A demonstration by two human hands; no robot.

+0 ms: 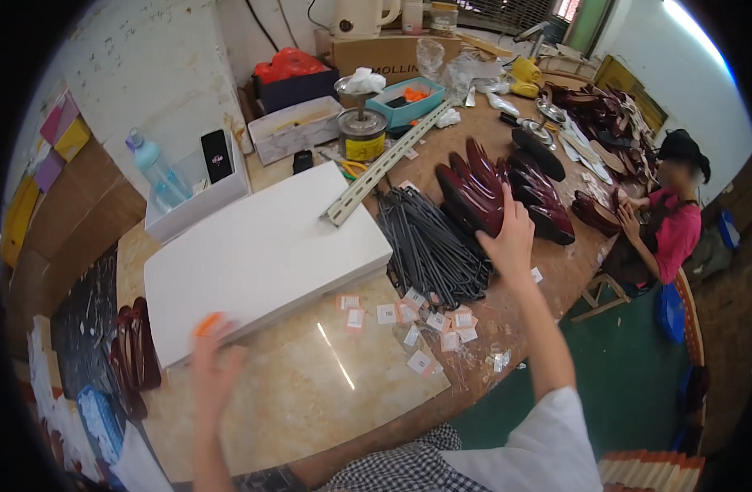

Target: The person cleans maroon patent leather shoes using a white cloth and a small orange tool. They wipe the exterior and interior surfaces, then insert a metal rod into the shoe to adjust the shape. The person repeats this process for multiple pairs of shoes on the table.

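Note:
Smeared by motion, my left hand [214,353] is beside the near edge of a thick stack of white sheets [261,254]. A blurred orange thing [209,324] shows at its fingertips; I cannot tell whether it is held or worn. My right hand [511,242] reaches out to a cluster of glossy dark red shoes [474,189], thumb and fingers closed on the nearest one. More dark red shoes [540,201] lie just beyond it. A heap of thin black rods [429,246] lies between the white stack and the shoes.
A slotted metal bar [384,168] rests across the stack's far corner. Small printed labels [437,321] are scattered in front. Behind stand a white box [200,197], a tin [362,135] and a teal box [407,100]. Finished-looking shoes [134,348] lie left. A co-worker [671,209] handles shoes at right.

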